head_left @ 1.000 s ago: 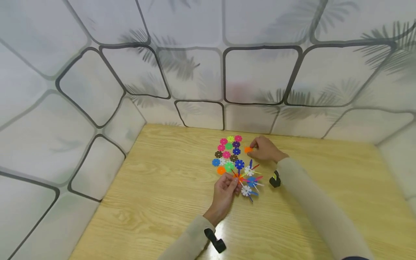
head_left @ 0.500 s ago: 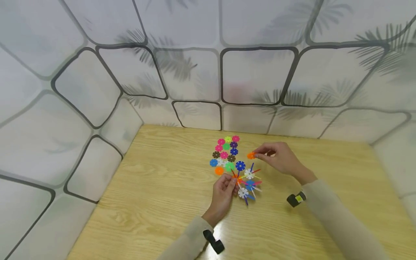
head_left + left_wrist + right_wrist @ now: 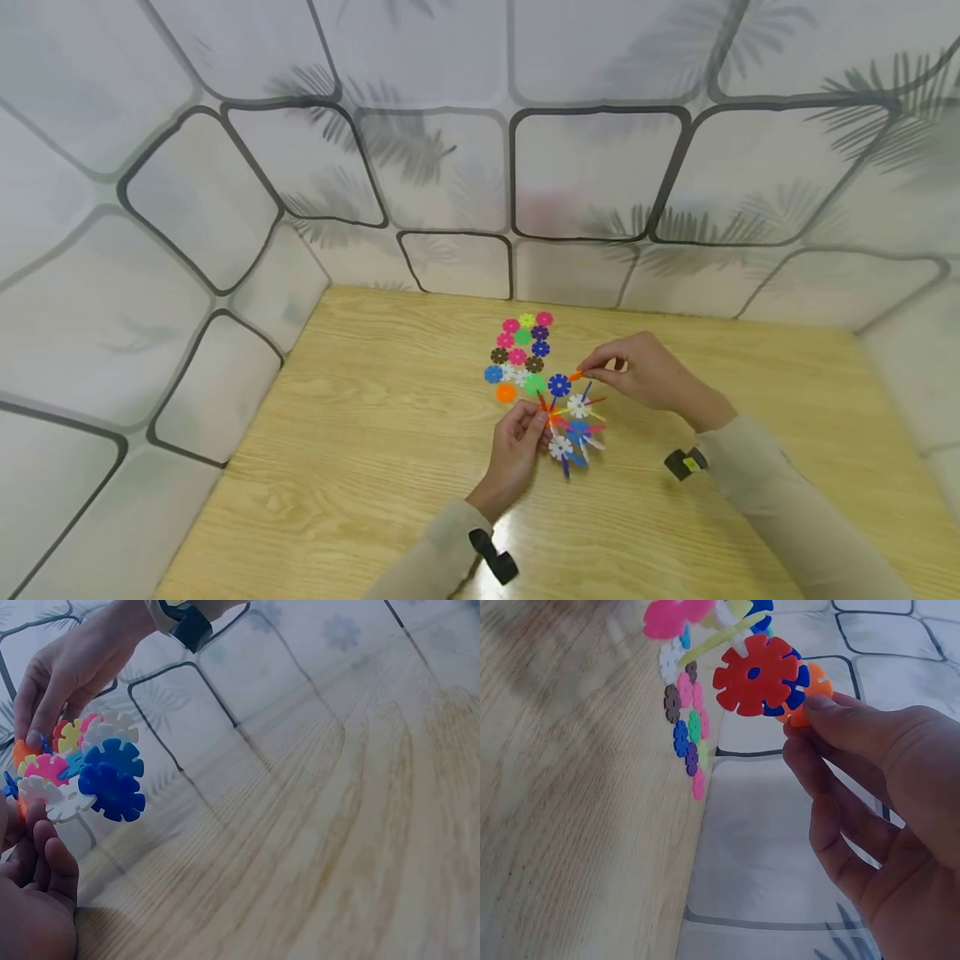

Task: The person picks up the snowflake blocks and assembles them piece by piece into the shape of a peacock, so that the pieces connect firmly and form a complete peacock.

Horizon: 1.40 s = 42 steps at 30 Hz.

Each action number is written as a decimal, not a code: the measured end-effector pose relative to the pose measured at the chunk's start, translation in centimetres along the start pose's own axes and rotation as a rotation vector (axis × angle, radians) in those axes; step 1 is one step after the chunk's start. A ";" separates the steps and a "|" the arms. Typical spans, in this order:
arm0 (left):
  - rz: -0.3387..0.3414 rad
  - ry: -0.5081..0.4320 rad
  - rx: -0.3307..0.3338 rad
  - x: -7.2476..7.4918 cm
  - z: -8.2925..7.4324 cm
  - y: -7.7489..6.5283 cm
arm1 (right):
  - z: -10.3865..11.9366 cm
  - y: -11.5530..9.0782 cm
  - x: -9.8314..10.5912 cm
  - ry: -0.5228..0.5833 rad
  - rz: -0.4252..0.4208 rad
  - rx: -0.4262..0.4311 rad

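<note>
The hands are both pinching: the left hand (image 3: pixel 516 440) grips the cluster (image 3: pixel 578 431) of joined discs at its near-left edge, and the right hand (image 3: pixel 651 372) holds an orange disc (image 3: pixel 575 376) between thumb and fingers. The cluster stands in front of the left fingers, its discs jutting out at many angles. The orange disc is right beside the cluster's dark blue disc (image 3: pixel 559 385); whether their slots have met, I cannot tell.

The left grip, at one edge, seems meant to steady the cluster while leaving its far side within the right hand's reach. The right hand takes the orange disc by its outer rim, probably so that the opposite rim and its notches stay uncovered. The loose discs (image 3: pixel 517 357) lie flat beyond the left hand in a rough block, probably so that each colour can be seen and picked up easily.

No box or tray shows; the loose discs rest straight on the bench (image 3: pixel 337 400).
</note>
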<state>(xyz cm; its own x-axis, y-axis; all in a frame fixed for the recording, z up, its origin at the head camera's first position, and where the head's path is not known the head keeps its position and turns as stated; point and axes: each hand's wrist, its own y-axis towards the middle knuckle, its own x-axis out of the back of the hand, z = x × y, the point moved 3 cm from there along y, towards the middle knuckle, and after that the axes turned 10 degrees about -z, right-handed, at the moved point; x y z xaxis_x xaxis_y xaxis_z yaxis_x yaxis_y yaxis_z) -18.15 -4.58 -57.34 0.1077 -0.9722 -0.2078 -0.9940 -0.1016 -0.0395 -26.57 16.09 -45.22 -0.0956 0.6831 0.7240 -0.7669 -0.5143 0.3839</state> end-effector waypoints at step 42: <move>0.108 0.009 -0.030 0.1 0.3 0.1 | 1.4 -0.4 -0.6 0.030 0.057 0.123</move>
<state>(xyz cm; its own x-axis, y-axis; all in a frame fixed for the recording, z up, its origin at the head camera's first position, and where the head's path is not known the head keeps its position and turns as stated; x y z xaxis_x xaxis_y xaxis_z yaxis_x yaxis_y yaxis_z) -18.27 -4.67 -57.64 -0.0003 -0.9796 -0.2008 -0.9999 -0.0021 0.0119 -25.33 15.15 -45.06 -0.1568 0.6652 0.7300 -0.6763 -0.6110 0.4114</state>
